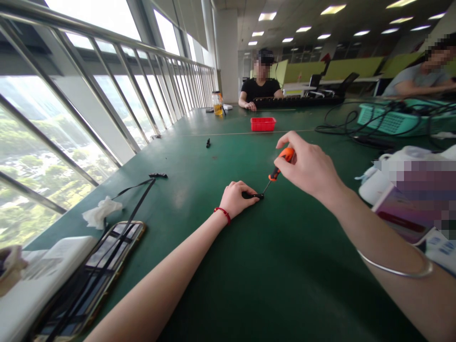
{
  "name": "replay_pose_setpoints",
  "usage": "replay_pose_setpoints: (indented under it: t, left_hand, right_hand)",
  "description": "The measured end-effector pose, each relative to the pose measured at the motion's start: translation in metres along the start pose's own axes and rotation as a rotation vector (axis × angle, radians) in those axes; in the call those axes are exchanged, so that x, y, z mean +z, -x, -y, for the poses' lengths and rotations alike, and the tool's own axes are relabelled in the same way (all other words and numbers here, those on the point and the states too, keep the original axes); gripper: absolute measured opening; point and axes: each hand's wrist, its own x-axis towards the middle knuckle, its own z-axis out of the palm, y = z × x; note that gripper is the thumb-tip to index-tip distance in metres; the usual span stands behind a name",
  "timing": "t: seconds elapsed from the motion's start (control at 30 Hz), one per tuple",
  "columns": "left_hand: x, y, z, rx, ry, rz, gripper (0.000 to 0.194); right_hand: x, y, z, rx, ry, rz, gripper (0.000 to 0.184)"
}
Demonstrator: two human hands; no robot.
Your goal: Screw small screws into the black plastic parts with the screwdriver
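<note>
My right hand (308, 164) grips the orange and black handle of a screwdriver (282, 163). The shaft slants down to the left, and its tip meets the end of a small black part (257, 195) on the green table. Fingers of my left hand (237, 197) pinch that part against the tabletop, covering some of it. What kind of part it is cannot be made out. A red cord bracelet (223, 214) circles my left wrist.
A red bin (263, 124) stands ahead on the green table (199, 266). At left lie a phone (107, 266) under a black strap and crumpled tissue (102, 212). To the right are a teal basket (379, 119) with cables and a white bag. Two other people sit beyond.
</note>
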Motion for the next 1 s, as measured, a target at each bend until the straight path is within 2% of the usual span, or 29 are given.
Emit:
replay_pose_setpoints:
  t: [0.13, 0.27, 0.33, 0.43, 0.57, 0.77, 0.83, 1.0]
  left_hand:
    - [-0.0003, 0.0000, 0.0000, 0.007, 0.006, -0.003, 0.013]
    - [-0.0006, -0.0002, -0.0004, 0.002, 0.006, -0.004, 0.013]
    - [-0.0007, -0.0004, -0.0005, -0.001, 0.009, -0.002, 0.013]
    - [-0.0005, -0.0007, 0.0002, 0.004, 0.010, -0.004, 0.013]
    - [0.0002, -0.0007, 0.0018, 0.008, 0.004, -0.008, 0.013]
    - [0.0000, -0.0004, 0.0016, 0.010, 0.003, -0.004, 0.014]
    - [-0.0002, -0.0005, 0.0012, 0.008, 0.002, -0.003, 0.014]
    - [0.0002, -0.0006, 0.0010, 0.008, -0.005, -0.004, 0.014]
  right_hand:
    - [-0.0005, -0.0007, -0.0005, 0.018, 0.000, 0.065, 0.034]
    - [-0.0002, -0.0012, -0.0006, 0.001, -0.026, 0.032, 0.020]
    - [0.0000, -0.0009, -0.0006, 0.015, -0.007, 0.023, 0.022]
    - [-0.0001, -0.0004, -0.0011, 0.029, 0.027, 0.035, 0.034]
    - [0.0002, -0.0007, -0.0020, 0.003, -0.011, 0.020, 0.020]
    - [0.0015, -0.0013, -0.0026, 0.005, -0.013, 0.043, 0.031]
    - [0.0016, -0.0012, -0.0026, -0.002, -0.024, 0.034, 0.023]
    - [0.0009, -0.0009, -0.0016, 0.018, -0.019, 0.039, 0.024]
